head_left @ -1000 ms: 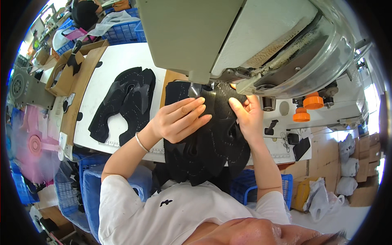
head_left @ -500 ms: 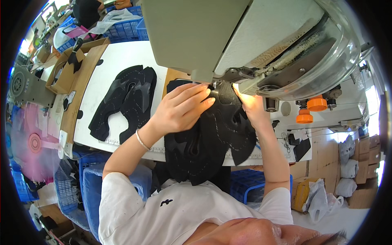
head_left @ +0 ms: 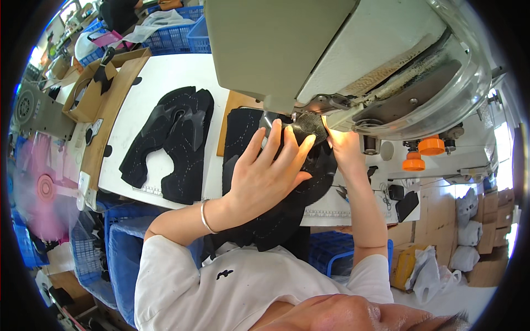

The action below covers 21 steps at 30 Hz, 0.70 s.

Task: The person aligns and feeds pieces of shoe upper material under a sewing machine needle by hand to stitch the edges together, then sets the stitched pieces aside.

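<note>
My left hand point(head_left: 273, 174) lies spread over a black stitched fabric piece point(head_left: 238, 129), fingers apart and pointing to the sewing machine's needle area. A dark textured patch point(head_left: 310, 128) on the piece sits just past its fingertips, under the machine head. My right hand point(head_left: 345, 149) is at the right side of the work, closed on the black piece's edge; some of its fingers are hidden behind the fabric and machine. The sewing machine point(head_left: 276, 49) covers the far part of the work. The black material hangs over the table's near edge toward my shirt.
A stack of similar black pieces point(head_left: 185, 127) lies on the white table point(head_left: 124, 160) to the left. Small scissors point(head_left: 342, 193) rest at the right. Blue crates point(head_left: 326, 248) stand below the table, and a pink fan point(head_left: 47, 187) is at far left.
My left hand has moved right and spread its fingers across the black piece. The piece has turned and bunched under the machine head, with the textured patch shifted right.
</note>
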Tool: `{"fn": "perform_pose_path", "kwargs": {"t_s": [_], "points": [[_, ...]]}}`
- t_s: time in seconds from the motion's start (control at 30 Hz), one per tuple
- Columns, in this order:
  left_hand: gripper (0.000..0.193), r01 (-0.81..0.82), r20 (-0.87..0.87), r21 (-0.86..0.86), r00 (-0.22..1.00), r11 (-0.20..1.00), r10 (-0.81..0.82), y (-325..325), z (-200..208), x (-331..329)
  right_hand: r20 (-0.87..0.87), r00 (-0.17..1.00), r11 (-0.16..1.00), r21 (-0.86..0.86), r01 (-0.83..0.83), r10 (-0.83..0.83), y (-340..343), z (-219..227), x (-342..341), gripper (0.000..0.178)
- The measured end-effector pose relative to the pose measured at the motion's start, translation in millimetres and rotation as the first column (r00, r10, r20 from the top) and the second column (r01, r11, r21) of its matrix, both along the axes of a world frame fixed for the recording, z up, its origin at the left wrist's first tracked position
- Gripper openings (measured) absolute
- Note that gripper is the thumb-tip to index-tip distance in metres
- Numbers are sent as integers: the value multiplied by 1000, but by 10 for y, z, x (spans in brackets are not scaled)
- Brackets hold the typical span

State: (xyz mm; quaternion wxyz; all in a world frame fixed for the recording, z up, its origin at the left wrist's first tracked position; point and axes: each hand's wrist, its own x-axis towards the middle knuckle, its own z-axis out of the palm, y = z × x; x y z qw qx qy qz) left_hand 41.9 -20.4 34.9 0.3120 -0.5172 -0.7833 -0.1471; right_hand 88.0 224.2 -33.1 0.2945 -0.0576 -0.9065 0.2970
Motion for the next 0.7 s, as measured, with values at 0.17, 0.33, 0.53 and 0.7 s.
{"fn": "perform_pose_path", "kwargs": {"t_s": [0.17,0.33,0.53,0.7], "points": [[57,-5,64,48,998,999,2,-8,-27,-48,31,999,775,-631,12,9,-470,488,4,13],[53,18,127,100,991,995,-30,-13,14,-99,-92,988,755,-655,31,-121,-493,416,-41,26],[47,8,-2,92,1000,996,-7,-58,-10,-180,-43,997,681,-732,8,-57,-698,591,95,14],[45,49,-71,87,997,995,-43,-123,53,-264,-93,990,621,-784,-6,-108,-891,590,156,13]]}}
